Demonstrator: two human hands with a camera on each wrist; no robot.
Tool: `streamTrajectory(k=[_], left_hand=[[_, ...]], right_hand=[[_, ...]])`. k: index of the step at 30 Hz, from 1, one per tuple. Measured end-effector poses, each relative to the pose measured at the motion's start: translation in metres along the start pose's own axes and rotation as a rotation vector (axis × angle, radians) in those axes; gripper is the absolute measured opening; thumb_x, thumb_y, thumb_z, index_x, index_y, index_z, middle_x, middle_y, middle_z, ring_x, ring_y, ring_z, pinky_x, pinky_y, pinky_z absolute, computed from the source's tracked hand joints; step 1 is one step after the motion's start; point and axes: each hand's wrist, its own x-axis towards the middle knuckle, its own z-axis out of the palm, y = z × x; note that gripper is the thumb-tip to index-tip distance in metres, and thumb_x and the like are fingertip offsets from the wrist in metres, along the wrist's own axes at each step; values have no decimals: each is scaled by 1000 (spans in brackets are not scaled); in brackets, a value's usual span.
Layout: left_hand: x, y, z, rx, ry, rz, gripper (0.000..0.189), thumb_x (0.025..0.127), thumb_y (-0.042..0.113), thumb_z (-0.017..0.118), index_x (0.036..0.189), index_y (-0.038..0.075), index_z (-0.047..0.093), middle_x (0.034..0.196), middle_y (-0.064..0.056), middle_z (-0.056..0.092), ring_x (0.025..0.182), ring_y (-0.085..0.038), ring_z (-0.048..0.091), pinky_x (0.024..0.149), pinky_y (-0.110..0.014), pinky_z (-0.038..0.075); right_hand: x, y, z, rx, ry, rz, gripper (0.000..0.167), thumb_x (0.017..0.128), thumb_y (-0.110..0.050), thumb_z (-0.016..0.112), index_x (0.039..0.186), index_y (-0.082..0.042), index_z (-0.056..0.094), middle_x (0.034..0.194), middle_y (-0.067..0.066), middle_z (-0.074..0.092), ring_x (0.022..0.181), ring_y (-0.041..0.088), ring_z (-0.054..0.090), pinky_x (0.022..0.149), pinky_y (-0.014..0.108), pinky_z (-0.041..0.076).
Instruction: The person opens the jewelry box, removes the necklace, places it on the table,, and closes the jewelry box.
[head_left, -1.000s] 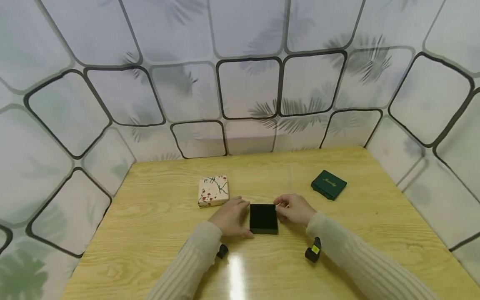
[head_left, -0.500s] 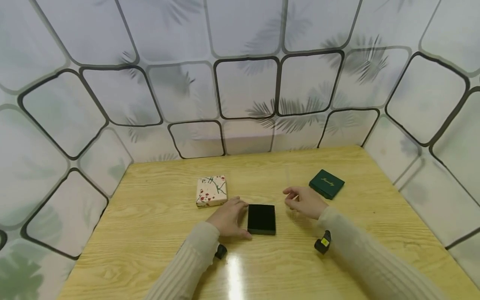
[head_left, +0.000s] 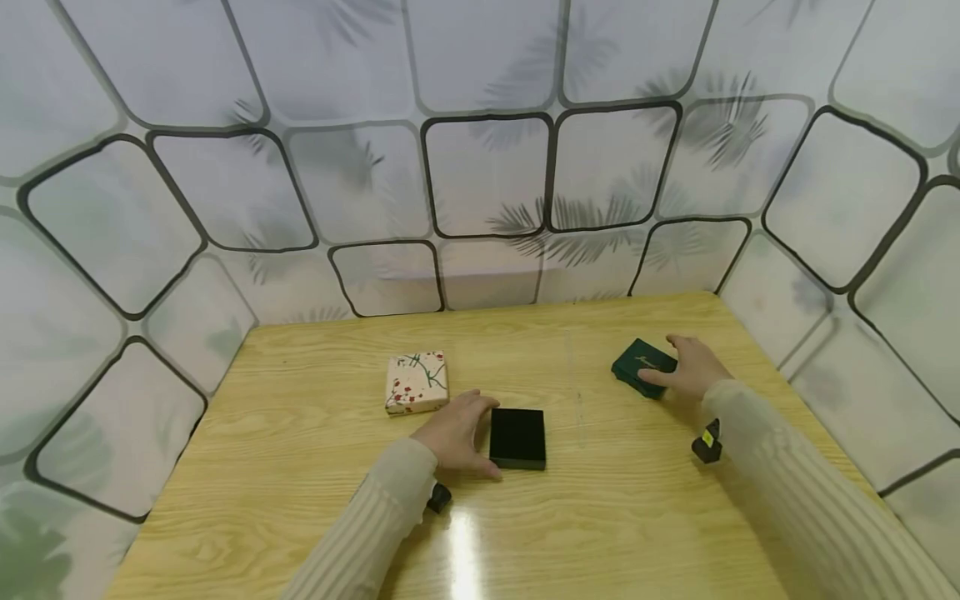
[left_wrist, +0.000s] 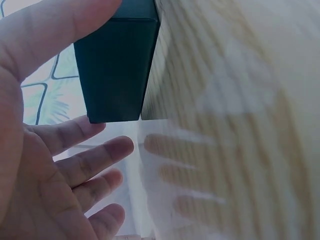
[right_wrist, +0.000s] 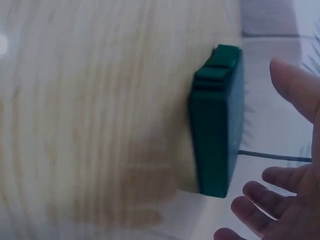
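Note:
A dark green box part with a black top face [head_left: 517,437] lies on the wooden table in front of the person. My left hand [head_left: 456,435] rests at its left side, thumb by the near corner and fingers by the far corner. In the left wrist view the thumb overlaps the green wall [left_wrist: 120,70], with the fingers loosely extended. To the right lies a green jewelry box lid [head_left: 643,367] with gold lettering; a ribbon-like piece [right_wrist: 222,60] shows at one end. My right hand [head_left: 690,367] is spread over its right edge, thumb apart from the fingers and nothing held.
A cream box [head_left: 417,382] with red blossoms and green stems sits behind my left hand. Patterned curtain [head_left: 480,175] surrounds the table [head_left: 337,517] at the back and sides. Both wrists wear small black cameras [head_left: 707,443].
My right hand has left the right edge of the black-topped box part and moved right to the green lid, its fingers spreading. The left hand has stayed beside the box part.

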Motion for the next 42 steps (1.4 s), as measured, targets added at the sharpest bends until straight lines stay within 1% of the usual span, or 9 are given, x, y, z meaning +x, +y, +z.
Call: streamTrajectory(k=[5, 10, 16, 20, 23, 28, 34, 38, 42], left_hand=[[-2, 2, -3, -16, -1, -2, 100, 64, 58, 83, 143, 13, 40, 148, -7, 38, 143, -28, 22, 113, -45, 27], [-4, 3, -4, -20, 3, -13, 99, 65, 56, 83, 142, 12, 40, 148, -8, 38, 143, -28, 22, 113, -45, 27], [-3, 5, -5, -8, 5, -16, 100, 65, 58, 82, 143, 12, 40, 149, -8, 38, 142, -27, 23, 112, -44, 28], [-2, 7, -6, 3, 8, -15, 101, 64, 58, 83, 143, 12, 40, 148, -8, 39, 142, -27, 25, 113, -43, 27], [-3, 7, -6, 5, 3, -29, 104, 63, 58, 83, 145, 10, 38, 149, -8, 38, 142, -27, 25, 113, -43, 26], [-6, 5, -7, -2, 2, -40, 109, 63, 59, 83, 147, 9, 35, 152, -12, 33, 142, -29, 24, 113, -44, 26], [-13, 4, -13, -30, 5, -51, 113, 63, 59, 83, 149, 8, 31, 154, -16, 28, 142, -31, 24, 112, -45, 27], [-17, 6, -18, -35, 17, -50, 108, 67, 56, 82, 149, 9, 32, 154, -16, 28, 142, -30, 24, 113, -46, 26], [-21, 10, -21, -34, 36, -28, 103, 70, 54, 81, 149, 9, 33, 153, -14, 31, 141, -29, 27, 112, -46, 28]], right_hand=[[5, 7, 10, -33, -45, 34, 116, 79, -68, 63, 144, 17, 18, 140, 43, 26, 126, 58, 28, 100, 67, 30], [10, 14, 17, -63, -52, 38, 122, 75, -71, 64, 144, 18, 17, 139, 45, 27, 124, 59, 29, 100, 66, 30], [10, 21, 18, -96, -47, 27, 118, 76, -67, 67, 141, 20, 20, 136, 45, 30, 121, 58, 34, 98, 65, 33], [8, 19, 18, -97, -45, 26, 113, 77, -64, 68, 140, 20, 24, 133, 45, 33, 117, 58, 37, 95, 65, 35], [7, 17, 18, -94, -50, 34, 112, 78, -63, 68, 141, 19, 24, 133, 44, 33, 117, 57, 38, 94, 65, 37], [7, 10, 16, -56, -53, 40, 110, 78, -60, 69, 141, 18, 25, 132, 44, 35, 115, 56, 40, 92, 64, 38], [10, -1, 20, 12, -33, -8, 110, 78, -60, 71, 142, 17, 26, 131, 41, 39, 112, 50, 46, 92, 60, 40], [8, -15, 24, 73, -35, -35, 111, 77, -60, 72, 144, 15, 24, 135, 39, 37, 114, 47, 46, 92, 58, 41], [1, -38, 27, 137, -44, -67, 108, 78, -55, 74, 146, 12, 23, 136, 36, 36, 114, 44, 45, 92, 57, 41]])
